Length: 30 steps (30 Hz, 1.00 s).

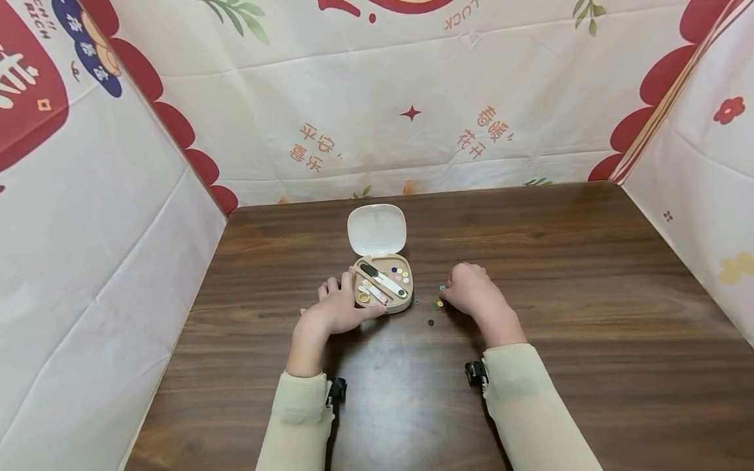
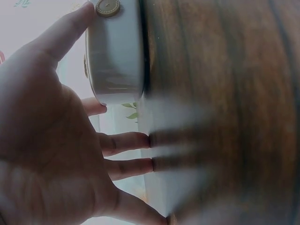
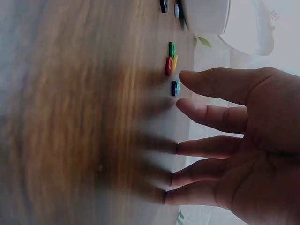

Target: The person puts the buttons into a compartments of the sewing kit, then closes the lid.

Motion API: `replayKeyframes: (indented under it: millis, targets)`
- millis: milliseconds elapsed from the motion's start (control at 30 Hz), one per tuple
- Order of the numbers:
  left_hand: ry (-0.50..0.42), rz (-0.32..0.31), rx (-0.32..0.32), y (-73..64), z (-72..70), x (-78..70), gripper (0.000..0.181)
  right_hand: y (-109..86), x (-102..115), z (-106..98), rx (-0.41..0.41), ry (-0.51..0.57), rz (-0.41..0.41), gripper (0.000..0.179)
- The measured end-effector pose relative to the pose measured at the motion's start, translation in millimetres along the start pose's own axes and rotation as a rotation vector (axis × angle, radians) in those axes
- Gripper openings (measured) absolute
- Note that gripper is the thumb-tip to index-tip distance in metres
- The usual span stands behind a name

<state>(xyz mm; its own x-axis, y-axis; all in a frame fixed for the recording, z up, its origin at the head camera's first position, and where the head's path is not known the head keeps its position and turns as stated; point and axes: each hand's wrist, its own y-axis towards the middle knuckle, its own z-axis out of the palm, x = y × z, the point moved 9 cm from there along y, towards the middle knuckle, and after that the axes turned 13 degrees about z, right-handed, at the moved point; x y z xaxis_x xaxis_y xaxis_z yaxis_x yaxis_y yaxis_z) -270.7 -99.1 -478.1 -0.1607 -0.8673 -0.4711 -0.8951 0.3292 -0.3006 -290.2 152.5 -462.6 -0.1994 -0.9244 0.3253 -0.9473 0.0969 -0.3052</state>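
Observation:
A small cream sewing box (image 1: 410,293) stands with its white lid (image 1: 377,230) raised. My left hand (image 1: 337,309) holds it by the left side, thumb at the round front catch (image 2: 108,7) and index fingertip by the far corner. Its other fingers spread down to the table. To the right of the box, my right hand (image 1: 473,290) has thumb and index fingertips on either side of a blue button (image 3: 176,88), with small gaps showing. Its other fingertips rest on the table. Close by are green (image 3: 172,48), red (image 3: 168,66) and yellow (image 3: 175,63) buttons.
A black button (image 1: 430,322) and a pale blue button (image 1: 417,301) lie by the box. Inside it are several buttons (image 1: 394,269), a slim black and silver tool (image 1: 384,280) and a gold ring-like piece (image 1: 364,297). Printed cloth (image 1: 377,98) encloses the wooden table (image 1: 589,294).

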Motion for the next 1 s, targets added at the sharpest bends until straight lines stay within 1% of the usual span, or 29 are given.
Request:
replayKeyframes:
  millis: [133, 233, 433, 600, 867, 1000]
  targets:
    - [-0.006, 0.000, -0.010, 0.7, 1.4, 0.0, 0.116, 2.5, -0.6, 0.8, 0.001, -0.019, 0.022, 0.041]
    - [-0.011, -0.001, -0.011, 0.4, 2.0, 0.0, 0.117, 3.6, -3.1, 2.8, 0.024, -0.017, 0.045, 0.038]
    - [-0.013, -0.017, -0.002, -0.7, 2.8, 1.3, 0.117, 2.8, -3.1, 6.0, 0.046, -0.028, 0.035, 0.034]
    - [-0.016, 0.000, -0.016, 0.5, 0.5, -0.9, 0.116, 1.5, -4.1, 3.8, 0.039, -0.023, 0.043, 0.032]
    - [-0.011, -0.013, -0.010, -0.6, 2.2, 1.0, 0.117, -3.9, -3.4, 1.2, 0.064, 0.039, -0.040, 0.038]
    - [-0.001, -0.014, -0.017, -0.6, 2.8, 1.7, 0.117, -5.3, -5.5, 3.6, 0.099, 0.059, -0.041, 0.039]
